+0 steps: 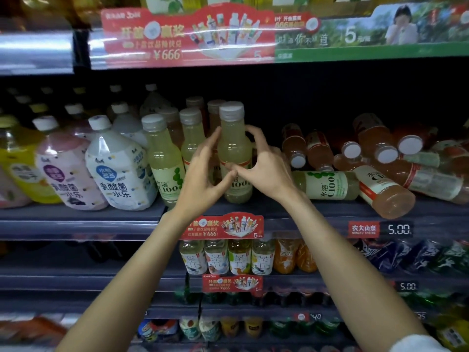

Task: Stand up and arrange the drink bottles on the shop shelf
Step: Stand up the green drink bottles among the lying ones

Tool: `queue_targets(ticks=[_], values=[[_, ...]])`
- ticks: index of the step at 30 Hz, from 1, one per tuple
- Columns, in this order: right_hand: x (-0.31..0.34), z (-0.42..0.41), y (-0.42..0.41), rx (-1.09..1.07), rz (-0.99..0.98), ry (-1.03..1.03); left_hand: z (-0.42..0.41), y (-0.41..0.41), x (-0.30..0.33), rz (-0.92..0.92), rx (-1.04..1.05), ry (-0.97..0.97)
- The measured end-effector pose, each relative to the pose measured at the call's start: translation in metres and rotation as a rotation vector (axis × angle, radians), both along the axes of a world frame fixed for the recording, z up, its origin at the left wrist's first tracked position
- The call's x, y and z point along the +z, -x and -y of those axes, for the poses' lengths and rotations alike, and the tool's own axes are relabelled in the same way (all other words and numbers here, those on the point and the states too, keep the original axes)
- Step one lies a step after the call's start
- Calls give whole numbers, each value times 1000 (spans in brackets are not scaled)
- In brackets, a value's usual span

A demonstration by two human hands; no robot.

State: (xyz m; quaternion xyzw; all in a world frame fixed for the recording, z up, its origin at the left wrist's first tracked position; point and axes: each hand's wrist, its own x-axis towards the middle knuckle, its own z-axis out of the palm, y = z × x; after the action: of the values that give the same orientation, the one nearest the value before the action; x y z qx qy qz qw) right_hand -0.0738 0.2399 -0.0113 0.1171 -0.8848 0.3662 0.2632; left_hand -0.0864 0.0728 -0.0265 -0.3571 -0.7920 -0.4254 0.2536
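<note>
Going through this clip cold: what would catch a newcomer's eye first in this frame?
Both hands, the left hand and right hand, cup an upright pale yellow bottle at the middle of the shelf. Just right of it, a heap of fallen orange bottles and one pale green-label bottle lie on their sides. Above hangs a red promotional banner.

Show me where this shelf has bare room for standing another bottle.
Bare shelf shows along the front, between the held pale bottle and the lying pale bottle. Right of that, toppled orange bottles crowd it; leftward, upright bottles stand packed.
</note>
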Motion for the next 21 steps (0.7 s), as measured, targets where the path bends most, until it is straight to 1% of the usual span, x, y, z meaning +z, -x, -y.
queue_targets(ticks=[4,6,10,13,15,16,17,19,20,21], values=[[-9,15,1,14,93,41,12,-1,-14,7,70,124],[-12,22,2,29,104,56,16,-1,-20,-17,111,146],[-13,35,3,42,103,70,22,-3,-27,-78,213,127],[-12,34,0,132,123,62,24,-3,-32,-84,242,79],[-12,20,-6,195,123,64,22,-4,-35,-85,245,64],[-14,8,-11,183,102,14,20,-5,-36,-95,259,62],[-16,-6,-16,140,63,-83,18,-6,-37,-115,284,63],[-21,-37,-27,-1,-1,-357,13,-12,-39,-157,339,49],[-22,-51,-32,-83,10,-510,11,-13,-40,-165,366,26],[-22,-64,-35,-170,66,-669,9,-15,-41,-158,385,-3]])
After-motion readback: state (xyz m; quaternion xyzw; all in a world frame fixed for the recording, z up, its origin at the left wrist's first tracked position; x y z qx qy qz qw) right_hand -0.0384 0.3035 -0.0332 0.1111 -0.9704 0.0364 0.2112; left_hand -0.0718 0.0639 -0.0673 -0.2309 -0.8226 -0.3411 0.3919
